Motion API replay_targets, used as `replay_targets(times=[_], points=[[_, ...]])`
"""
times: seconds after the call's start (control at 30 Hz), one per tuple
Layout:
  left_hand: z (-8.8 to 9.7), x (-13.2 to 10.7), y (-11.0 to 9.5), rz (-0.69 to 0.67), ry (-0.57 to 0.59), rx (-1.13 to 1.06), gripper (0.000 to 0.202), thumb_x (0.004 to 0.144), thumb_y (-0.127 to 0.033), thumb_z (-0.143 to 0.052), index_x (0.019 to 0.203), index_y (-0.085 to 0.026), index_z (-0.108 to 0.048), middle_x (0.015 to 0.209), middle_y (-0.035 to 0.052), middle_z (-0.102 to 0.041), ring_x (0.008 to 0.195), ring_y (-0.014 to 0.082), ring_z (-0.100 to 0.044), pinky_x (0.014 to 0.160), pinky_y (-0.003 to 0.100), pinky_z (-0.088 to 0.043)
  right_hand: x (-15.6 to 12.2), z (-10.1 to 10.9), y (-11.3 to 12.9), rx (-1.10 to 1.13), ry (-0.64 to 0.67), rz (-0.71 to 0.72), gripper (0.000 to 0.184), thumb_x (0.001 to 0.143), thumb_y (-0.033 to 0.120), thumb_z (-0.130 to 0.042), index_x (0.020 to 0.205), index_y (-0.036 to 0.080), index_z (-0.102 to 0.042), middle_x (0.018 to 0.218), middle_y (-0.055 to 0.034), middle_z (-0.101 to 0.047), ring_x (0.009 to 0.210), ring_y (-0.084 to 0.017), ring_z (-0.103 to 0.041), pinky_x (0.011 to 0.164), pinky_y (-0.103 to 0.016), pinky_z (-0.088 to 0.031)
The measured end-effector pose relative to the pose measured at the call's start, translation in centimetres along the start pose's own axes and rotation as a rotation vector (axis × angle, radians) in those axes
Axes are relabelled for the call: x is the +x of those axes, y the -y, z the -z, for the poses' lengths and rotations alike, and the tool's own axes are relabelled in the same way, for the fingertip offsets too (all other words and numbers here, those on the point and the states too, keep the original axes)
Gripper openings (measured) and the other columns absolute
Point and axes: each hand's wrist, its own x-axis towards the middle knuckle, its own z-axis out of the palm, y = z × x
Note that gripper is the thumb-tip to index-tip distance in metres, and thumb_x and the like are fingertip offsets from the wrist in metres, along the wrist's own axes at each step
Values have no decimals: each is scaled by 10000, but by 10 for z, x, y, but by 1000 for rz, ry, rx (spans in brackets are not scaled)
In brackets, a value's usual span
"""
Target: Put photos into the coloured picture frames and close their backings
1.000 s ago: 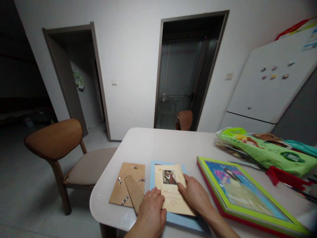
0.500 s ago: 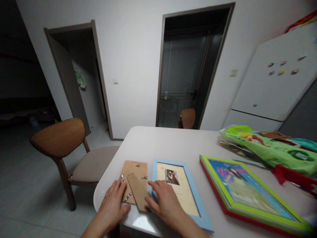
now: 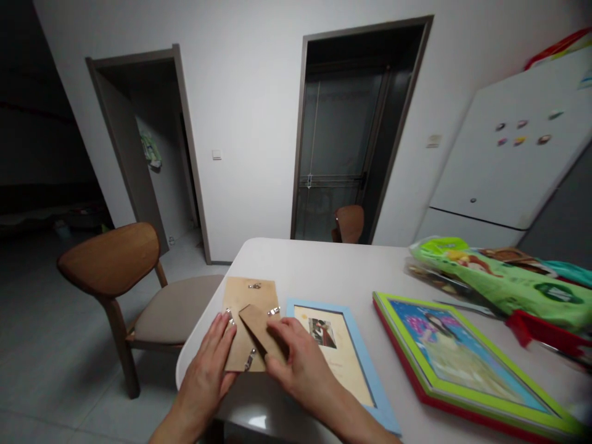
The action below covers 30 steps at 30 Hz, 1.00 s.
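A brown frame backing board [image 3: 238, 296] with metal clips near its edges is tilted up off the near left part of the table. My left hand [image 3: 208, 357] grips its left edge, the thumb at the lower corner. My right hand [image 3: 303, 357] pinches the board's folding stand leg [image 3: 261, 330] at the right side, and a gap shows under the leg. Partly behind my right forearm lies a light blue photo frame [image 3: 356, 333], face up, with a cream mat and a small photo. The board's underside is hidden.
On the white table [image 3: 324, 262], a lime green and red picture frame [image 3: 416, 370] lies to the right. Behind it are a green plastic package [image 3: 518, 277] and a red-handled tool [image 3: 541, 336]. A wooden chair [image 3: 111, 259] stands at the left, another chair [image 3: 349, 223] beyond the table.
The backing board has been raised and its far edge tipped upward. My right hand has closed on the stand leg, and my left hand now holds the left edge.
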Motion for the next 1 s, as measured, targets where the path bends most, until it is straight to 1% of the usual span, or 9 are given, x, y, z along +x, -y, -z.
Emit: replay_targets(times=[0.1,0.2,0.3,0.4,0.53,0.67,0.77,0.9,1.0], points=[[-4,15,-27,-70,52,-92,588,648,-55,-455,1216,-144,-330,1332,124,-267,1228,224,-196,991,429,-232,-15,28,-15,-65,-29,-46,359,608,157,-474,959,174,-549,984,-68,-509,921,-172,-479,844,-298,-370],[-32,24,-53,-109,182,-192,576,644,-89,-528,1194,-114,-358,1312,173,-285,1214,250,-226,974,448,-258,-37,48,-42,-132,9,-190,342,620,184,-461,943,170,-573,974,-81,-529,914,-183,-499,837,-298,-380],[-62,30,-73,-95,331,-206,580,647,-159,-594,1179,-68,-380,1295,204,-299,1205,268,-243,975,439,-258,-56,59,-68,-194,34,-300,347,625,207,-445,938,163,-588,961,-85,-549,896,-188,-520,834,-292,-384],[-76,35,-86,-67,417,-199,616,645,-221,-618,1191,-74,-372,1302,183,-301,1202,265,-256,981,429,-242,-65,63,-85,-252,43,-327,373,619,215,-437,954,149,-589,971,-88,-553,908,-191,-521,849,-291,-375],[-75,37,-90,-25,486,-202,570,686,-338,-575,1180,-115,-401,1296,130,-339,1202,253,-264,985,445,-207,-68,57,-99,-327,53,-313,398,621,221,-439,976,123,-589,1010,-113,-542,934,-206,-506,858,-306,-367],[-76,35,-89,-38,484,-162,519,740,-390,-491,1195,-166,-383,1295,96,-351,1207,229,-260,984,478,-162,-71,48,-108,-426,38,-252,383,622,238,-475,965,132,-608,986,-125,-556,935,-238,-487,846,-351,-357],[-80,33,-89,-42,468,-111,460,766,-375,-446,1175,-167,-408,1279,101,-377,1209,227,-256,979,489,-157,-72,46,-110,-469,24,-216,357,630,228,-485,956,156,-610,941,-114,-567,892,-237,-490,792,-348,-375],[-84,32,-91,-23,441,-98,417,769,-346,-450,1144,-164,-439,1272,97,-388,1205,231,-263,976,482,-179,-65,50,-113,-477,30,-184,289,709,270,-445,925,175,-612,922,-101,-566,864,-217,-488,766,-325,-377],[-83,29,-92,-51,417,-128,311,792,-297,-432,1076,-185,-492,1247,71,-426,1173,203,-327,985,456,-186,-55,56,-118,-528,2,-206,297,751,247,-394,954,163,-594,932,-106,-555,856,-209,-480,770,-314,-370]])
